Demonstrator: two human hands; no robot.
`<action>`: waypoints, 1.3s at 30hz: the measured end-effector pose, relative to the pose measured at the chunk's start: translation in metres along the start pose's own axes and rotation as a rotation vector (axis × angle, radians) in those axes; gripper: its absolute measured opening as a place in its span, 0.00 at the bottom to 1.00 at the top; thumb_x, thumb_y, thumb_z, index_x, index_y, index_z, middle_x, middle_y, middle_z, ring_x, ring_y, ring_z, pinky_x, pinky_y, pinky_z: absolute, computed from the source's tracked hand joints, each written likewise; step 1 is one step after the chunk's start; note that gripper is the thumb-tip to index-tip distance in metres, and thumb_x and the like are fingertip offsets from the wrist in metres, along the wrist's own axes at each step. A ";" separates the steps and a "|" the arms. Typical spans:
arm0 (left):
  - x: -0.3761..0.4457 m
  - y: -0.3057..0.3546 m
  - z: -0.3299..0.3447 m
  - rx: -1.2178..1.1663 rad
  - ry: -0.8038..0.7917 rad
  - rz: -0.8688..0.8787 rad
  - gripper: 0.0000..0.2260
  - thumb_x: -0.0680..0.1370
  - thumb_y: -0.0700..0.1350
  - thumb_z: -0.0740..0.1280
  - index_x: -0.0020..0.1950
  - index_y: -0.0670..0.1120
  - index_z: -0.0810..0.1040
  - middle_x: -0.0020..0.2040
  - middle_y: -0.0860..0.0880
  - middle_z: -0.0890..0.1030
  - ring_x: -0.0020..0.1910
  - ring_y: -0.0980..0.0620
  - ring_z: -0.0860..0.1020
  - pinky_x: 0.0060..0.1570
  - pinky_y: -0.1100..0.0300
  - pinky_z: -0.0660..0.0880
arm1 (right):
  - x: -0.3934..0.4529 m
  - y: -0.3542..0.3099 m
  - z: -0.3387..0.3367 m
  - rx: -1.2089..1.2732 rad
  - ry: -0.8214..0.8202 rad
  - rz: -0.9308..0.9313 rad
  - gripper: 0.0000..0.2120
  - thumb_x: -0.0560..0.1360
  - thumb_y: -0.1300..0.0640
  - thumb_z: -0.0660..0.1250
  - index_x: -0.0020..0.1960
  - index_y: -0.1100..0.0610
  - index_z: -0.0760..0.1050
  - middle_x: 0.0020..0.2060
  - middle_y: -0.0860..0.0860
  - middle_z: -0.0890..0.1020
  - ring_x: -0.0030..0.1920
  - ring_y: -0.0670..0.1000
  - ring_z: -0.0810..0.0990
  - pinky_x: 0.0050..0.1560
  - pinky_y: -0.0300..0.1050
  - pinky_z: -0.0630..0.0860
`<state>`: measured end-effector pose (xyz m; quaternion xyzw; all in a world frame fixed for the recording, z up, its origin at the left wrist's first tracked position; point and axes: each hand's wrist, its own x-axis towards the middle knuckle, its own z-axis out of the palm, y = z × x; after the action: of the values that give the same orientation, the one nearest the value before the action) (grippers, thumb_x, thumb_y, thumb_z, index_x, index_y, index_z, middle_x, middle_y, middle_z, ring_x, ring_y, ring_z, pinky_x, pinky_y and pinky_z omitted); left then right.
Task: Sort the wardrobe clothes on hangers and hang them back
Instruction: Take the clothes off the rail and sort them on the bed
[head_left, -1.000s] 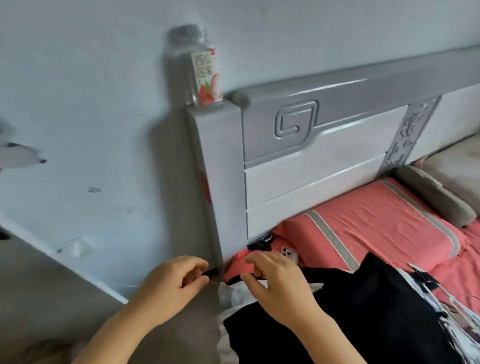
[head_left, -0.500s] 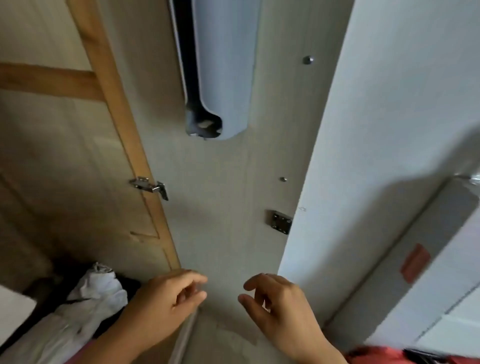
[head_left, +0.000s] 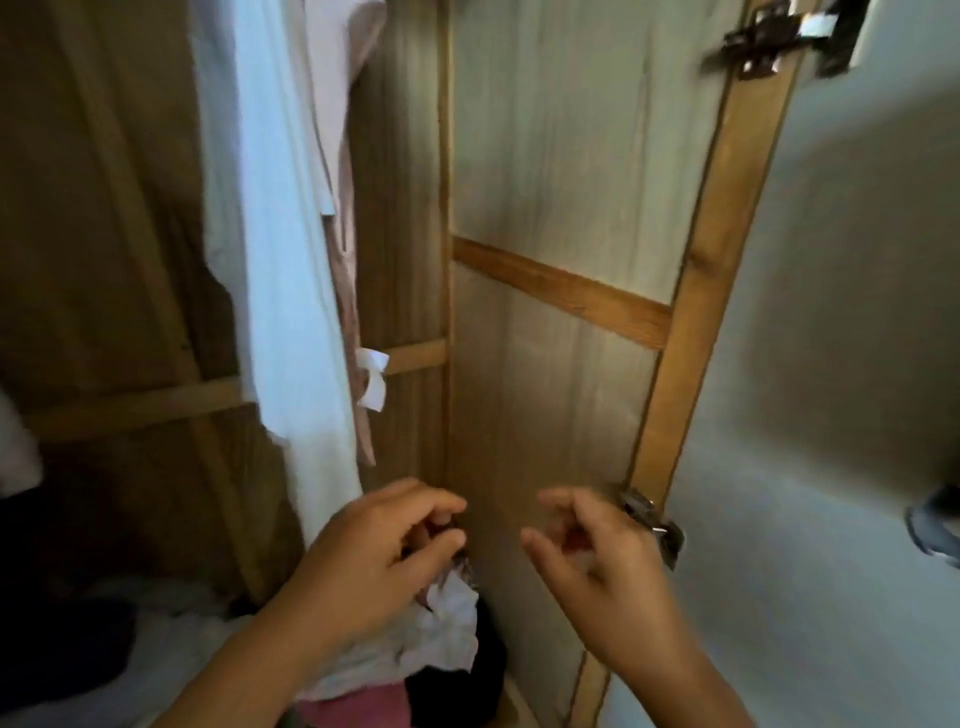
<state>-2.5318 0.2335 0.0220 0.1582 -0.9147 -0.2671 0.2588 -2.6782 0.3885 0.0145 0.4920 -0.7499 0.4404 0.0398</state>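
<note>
both hands up inside the wardrobe. left hand and right hand loosely curled, holding nothing. white shirt hangs at left.

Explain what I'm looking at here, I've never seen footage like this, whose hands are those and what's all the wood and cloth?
There is no machine here. A person wears a camera on their head, looking forward and down, so you see their own two bare hands from above. The left hand and the right hand are raised in front of an open wooden wardrobe, fingers loosely curled. Neither plainly holds anything, though the picture is blurred. Inside hangs a long white garment with a pale pink garment beside it. Below lies a heap of clothes, white, dark and pink. On the right are the wardrobe's metal hinges and a pale wall.
</note>
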 end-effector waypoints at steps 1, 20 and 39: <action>0.004 0.001 -0.009 0.026 0.048 -0.017 0.10 0.75 0.55 0.68 0.55 0.62 0.76 0.46 0.62 0.77 0.45 0.61 0.77 0.42 0.69 0.74 | 0.013 -0.005 0.000 0.024 -0.008 -0.021 0.13 0.71 0.45 0.69 0.47 0.33 0.66 0.38 0.42 0.78 0.43 0.38 0.77 0.43 0.34 0.75; 0.131 0.068 -0.233 0.335 0.777 0.351 0.14 0.74 0.62 0.62 0.55 0.58 0.77 0.48 0.65 0.73 0.50 0.60 0.75 0.43 0.74 0.70 | 0.248 -0.188 -0.048 0.625 0.412 -0.397 0.13 0.67 0.43 0.70 0.47 0.49 0.77 0.41 0.46 0.80 0.40 0.39 0.77 0.39 0.31 0.74; 0.292 0.047 -0.374 0.375 0.685 0.590 0.25 0.72 0.60 0.56 0.66 0.52 0.74 0.65 0.57 0.73 0.66 0.59 0.68 0.66 0.65 0.62 | 0.382 -0.280 -0.064 0.430 0.048 -0.271 0.17 0.67 0.67 0.74 0.53 0.58 0.74 0.36 0.52 0.79 0.35 0.48 0.78 0.38 0.42 0.75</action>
<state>-2.5678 -0.0058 0.4329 0.0148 -0.8153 0.0542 0.5764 -2.6813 0.1285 0.4162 0.5747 -0.5650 0.5919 0.0110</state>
